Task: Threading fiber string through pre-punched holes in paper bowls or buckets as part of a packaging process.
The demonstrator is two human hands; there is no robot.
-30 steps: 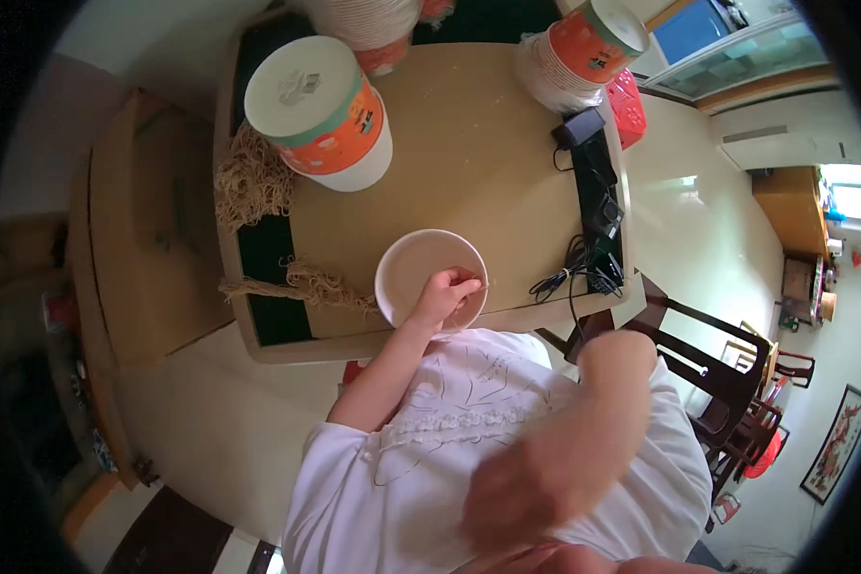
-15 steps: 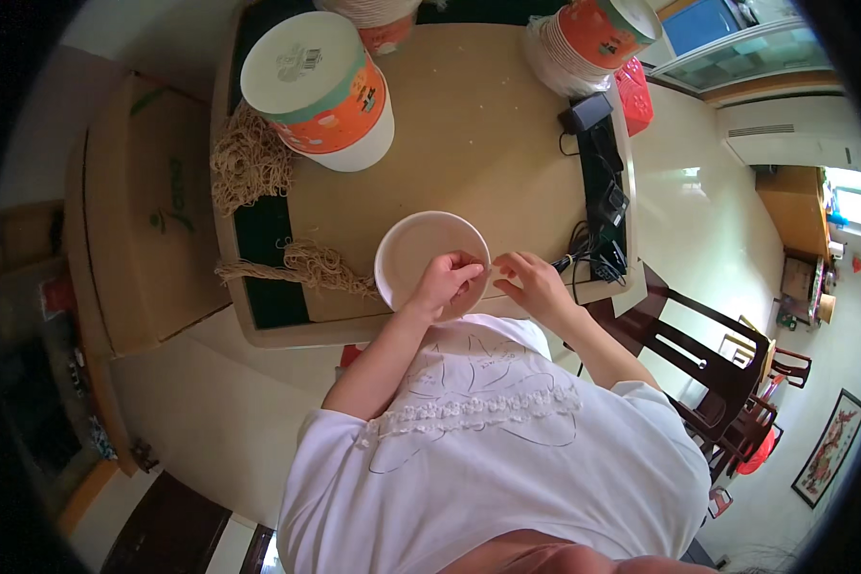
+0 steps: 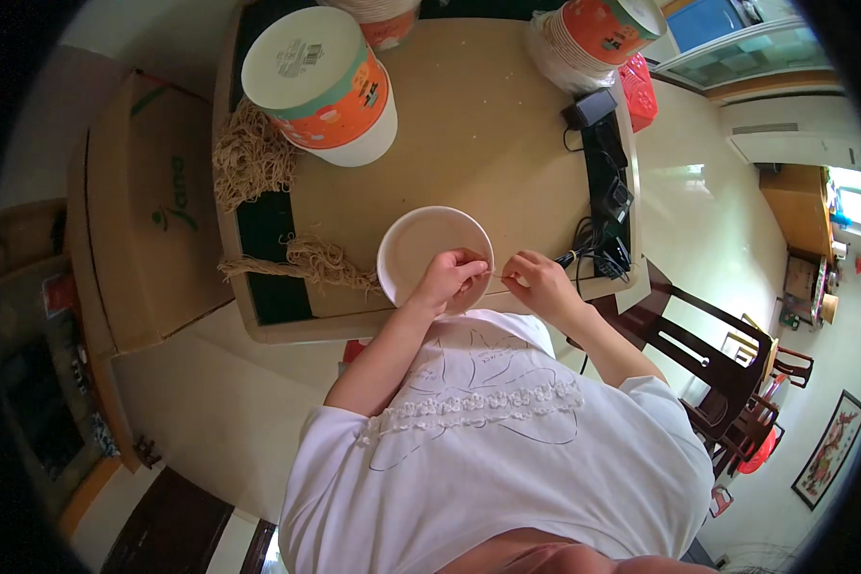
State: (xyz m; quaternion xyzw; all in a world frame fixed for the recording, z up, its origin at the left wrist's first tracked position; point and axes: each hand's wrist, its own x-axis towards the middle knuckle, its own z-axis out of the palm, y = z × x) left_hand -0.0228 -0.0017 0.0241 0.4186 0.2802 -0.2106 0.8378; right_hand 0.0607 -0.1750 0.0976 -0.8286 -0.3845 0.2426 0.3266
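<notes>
A white round paper tub [image 3: 407, 244] stands with its mouth up at the table's near edge. Over its right rim, my left hand [image 3: 452, 275] is closed in a pinch. Just right of the rim my right hand [image 3: 540, 284] pinches too. A short thin strand of tan string [image 3: 496, 275] spans the small gap between my fingertips. Left of the tub lies a bundle of tan strings [image 3: 320, 263], its loose end reaching the tub's side. The tub's near side is partly hidden by my left hand.
Upside-down orange, green and white paper tubs [image 3: 330, 124] stand stacked at the far left, beside a heap of tan strings [image 3: 249, 158]. More stacked tubs [image 3: 593, 38] in clear plastic are far right. Black adapters and cables [image 3: 614, 203] line the table's right edge.
My right hand's fingers have closed from a looser, parted pose into a pinch on the string. My left hand stays nearly in place over the tub.
</notes>
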